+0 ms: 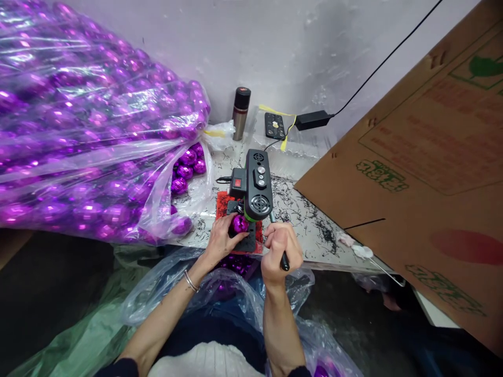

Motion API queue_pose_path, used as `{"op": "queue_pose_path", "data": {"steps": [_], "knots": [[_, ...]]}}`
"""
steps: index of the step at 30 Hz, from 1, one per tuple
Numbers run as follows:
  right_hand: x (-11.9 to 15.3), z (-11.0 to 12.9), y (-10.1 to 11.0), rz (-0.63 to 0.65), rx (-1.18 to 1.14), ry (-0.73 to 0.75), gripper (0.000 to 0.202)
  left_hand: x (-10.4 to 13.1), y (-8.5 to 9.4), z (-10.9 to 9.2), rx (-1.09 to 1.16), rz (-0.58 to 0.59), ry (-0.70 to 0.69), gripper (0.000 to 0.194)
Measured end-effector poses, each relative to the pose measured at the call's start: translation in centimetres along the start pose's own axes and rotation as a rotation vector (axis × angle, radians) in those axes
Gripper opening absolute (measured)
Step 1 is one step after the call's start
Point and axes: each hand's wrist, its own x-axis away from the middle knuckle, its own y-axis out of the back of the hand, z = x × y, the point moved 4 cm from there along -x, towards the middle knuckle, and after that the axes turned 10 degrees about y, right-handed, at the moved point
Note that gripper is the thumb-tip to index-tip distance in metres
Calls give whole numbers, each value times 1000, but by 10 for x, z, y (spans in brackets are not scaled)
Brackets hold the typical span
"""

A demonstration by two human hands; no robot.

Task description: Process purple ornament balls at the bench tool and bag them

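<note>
pinching the ball (pixel 240 224) between left hand (pixel 220 236) thumb and fingers, just by the near end of the machine (pixel 258 180). right hand (pixel 281 251) is fisted round the lever (pixel 285 262) lol

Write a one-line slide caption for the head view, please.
Left hand holds a purple faceted ball at a black tabletop machine; right hand grips its lever.

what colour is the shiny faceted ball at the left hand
That shiny faceted ball is purple, clearest in the head view.
</note>
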Motion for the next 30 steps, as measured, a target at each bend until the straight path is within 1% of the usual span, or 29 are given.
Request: {"op": "queue_pose_path", "data": {"steps": [8,11,15,17,20,23,26,30], "knots": [[4,0,1,3,13,2,38,6,-7,0,-82,-30,-69,59],[4,0,1,-9,-4,4,38,5,-11,3,-75,-39,-87,59],[3,1,2,-12,7,-13,39,5,-16,6,-35,-59,-173,58],[6,1,2,-16,11,-11,39,5,-18,8,-27,-70,-195,57],[17,-3,-1,-35,18,6,40,6,-19,9,-22,-72,-211,58],[35,-13,-5,-58,9,32,40,5,-18,8,-12,-74,-221,56],[51,-21,-9,-84,-5,73,40,5,-17,8,-13,-68,-202,55],[59,-28,-10,-93,-9,84,39,5,-18,8,-8,-58,-177,57]]}}
